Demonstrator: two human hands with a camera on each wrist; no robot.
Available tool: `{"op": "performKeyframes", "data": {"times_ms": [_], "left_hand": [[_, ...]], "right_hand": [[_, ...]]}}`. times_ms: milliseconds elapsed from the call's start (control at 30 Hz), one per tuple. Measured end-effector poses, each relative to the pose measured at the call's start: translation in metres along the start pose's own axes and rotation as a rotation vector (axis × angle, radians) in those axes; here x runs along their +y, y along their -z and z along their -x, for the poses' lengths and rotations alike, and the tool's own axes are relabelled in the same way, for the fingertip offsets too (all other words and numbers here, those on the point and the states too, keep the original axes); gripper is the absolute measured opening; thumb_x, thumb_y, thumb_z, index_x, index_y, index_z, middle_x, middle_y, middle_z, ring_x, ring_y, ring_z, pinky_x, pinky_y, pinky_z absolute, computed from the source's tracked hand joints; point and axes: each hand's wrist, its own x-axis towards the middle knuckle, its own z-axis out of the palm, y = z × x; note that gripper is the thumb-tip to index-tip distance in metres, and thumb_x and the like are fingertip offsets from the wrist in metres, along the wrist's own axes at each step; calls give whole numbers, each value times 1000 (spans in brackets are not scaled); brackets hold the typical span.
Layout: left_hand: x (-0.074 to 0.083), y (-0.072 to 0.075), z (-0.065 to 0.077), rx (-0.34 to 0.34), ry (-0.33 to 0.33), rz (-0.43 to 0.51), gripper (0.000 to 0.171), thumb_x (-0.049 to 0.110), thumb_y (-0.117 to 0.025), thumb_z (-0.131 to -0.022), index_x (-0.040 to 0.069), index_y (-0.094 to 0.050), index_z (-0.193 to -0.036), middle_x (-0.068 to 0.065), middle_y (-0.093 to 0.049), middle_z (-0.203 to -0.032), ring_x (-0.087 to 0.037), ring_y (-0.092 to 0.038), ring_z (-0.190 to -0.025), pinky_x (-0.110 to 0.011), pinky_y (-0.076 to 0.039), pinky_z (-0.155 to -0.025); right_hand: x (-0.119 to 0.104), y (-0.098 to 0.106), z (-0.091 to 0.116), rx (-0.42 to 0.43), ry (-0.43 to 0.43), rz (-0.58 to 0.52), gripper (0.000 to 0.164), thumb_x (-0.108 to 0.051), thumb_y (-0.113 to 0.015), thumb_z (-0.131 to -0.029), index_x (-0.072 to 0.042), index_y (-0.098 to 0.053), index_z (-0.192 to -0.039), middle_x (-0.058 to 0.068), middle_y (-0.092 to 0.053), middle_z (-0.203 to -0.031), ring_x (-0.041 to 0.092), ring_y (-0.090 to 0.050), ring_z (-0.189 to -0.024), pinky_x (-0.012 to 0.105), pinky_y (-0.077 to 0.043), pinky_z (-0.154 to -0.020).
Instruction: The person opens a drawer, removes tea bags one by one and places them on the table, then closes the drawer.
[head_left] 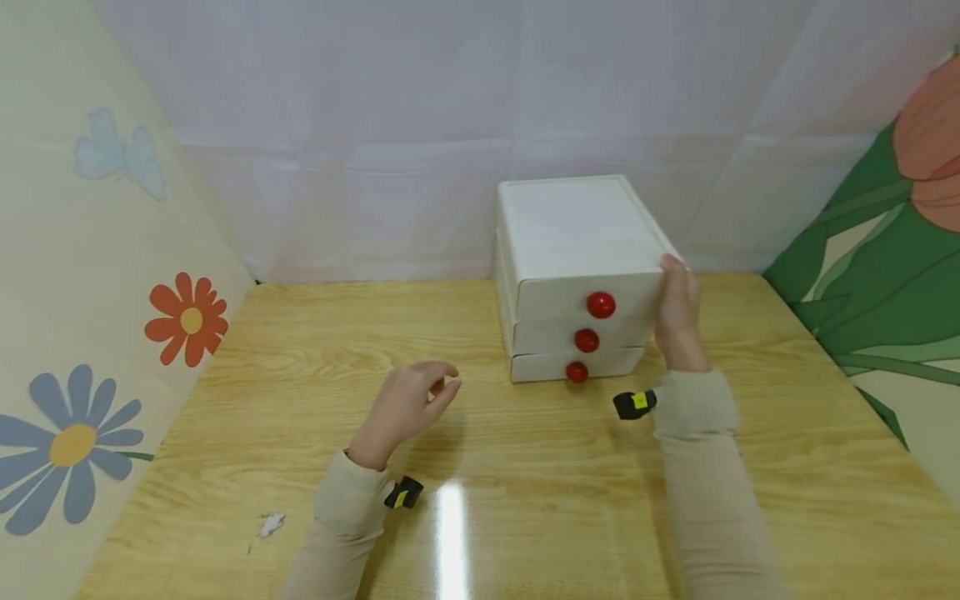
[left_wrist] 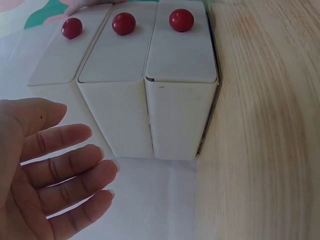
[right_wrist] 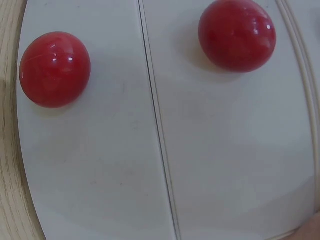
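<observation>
A white drawer box (head_left: 585, 229) with three stacked drawers stands on the wooden table, each drawer bearing a round red knob (head_left: 601, 305). My right hand (head_left: 678, 312) rests against the box's right side near the upper front corner, a fingertip at the top edge. Most of its fingers are hidden from the right wrist view, where two red knobs (right_wrist: 55, 70) fill the foreground. Left of the box, my left hand (head_left: 412, 404) hovers above the table with loosely bent fingers, holding nothing. In the left wrist view its fingers (left_wrist: 75, 167) are apart from one another.
Behind the box hangs a white cloth (head_left: 360, 167). Flower-patterned panels flank the table (head_left: 525, 500) on the left and right. A small white scrap or worn patch (head_left: 271, 525) lies at the front left.
</observation>
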Motion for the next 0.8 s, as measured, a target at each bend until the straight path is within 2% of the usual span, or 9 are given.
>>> {"op": "performKeyframes", "data": {"times_ms": [200, 367, 433, 533, 633, 700, 800], "left_hand": [[5, -7, -8, -15, 84, 109, 16, 15, -57, -90, 3, -67, -94, -4, -63, -82, -14, -57, -71, -27, -49, -59], [1, -18, -21, 29, 199, 271, 20, 14, -55, -91, 0, -64, -102, -8, -63, -93, -19, -58, -84, -35, -51, -69], [1, -22, -27, 65, 278, 365, 22, 14, -54, -92, 0, -62, -106, -10, -63, -97, -21, -57, -89, -36, -50, -71], [1, -29, -37, 131, 430, 535, 24, 15, -53, -93, 1, -60, -111, -12, -62, -103, -22, -56, -94, -36, -50, -75], [2, -36, -46, 200, 568, 700, 26, 13, -52, -93, -1, -58, -114, -16, -60, -107, -25, -56, -97, -41, -50, -80], [2, -42, -52, 232, 627, 787, 28, 11, -51, -93, -4, -56, -116, -20, -58, -109, -27, -55, -98, -44, -49, -82], [2, -54, -60, 261, 682, 878, 31, 10, -49, -93, -6, -51, -119, -26, -54, -113, -30, -53, -100, -49, -46, -86]], "right_hand": [[2, 2, -2, 39, 4, 22, 45, -28, -46, -90, 2, -55, -121, -3, -58, -99, 10, -49, -85, 24, -38, -74], [4, 0, -3, 19, 20, 30, 46, -27, -45, -90, 5, -53, -122, -2, -57, -99, 10, -48, -86, 24, -37, -75], [4, 1, -3, 6, 27, 35, 46, -28, -45, -90, 4, -53, -122, -3, -57, -97, 10, -48, -83, 24, -38, -73], [4, 2, -3, -10, 31, 41, 46, -29, -44, -91, 4, -53, -122, -6, -57, -92, 10, -49, -80, 24, -39, -69], [3, 2, -3, -11, 40, 52, 46, -28, -44, -91, 6, -53, -120, -7, -58, -88, 10, -49, -77, 24, -40, -66], [2, 2, -2, -20, 36, 58, 46, -28, -43, -91, 6, -53, -120, -7, -57, -87, 10, -49, -77, 24, -39, -66], [0, 2, -2, -29, 20, 83, 47, -29, -41, -92, 7, -53, -120, -7, -56, -85, 10, -48, -75, 24, -40, -64]]}}
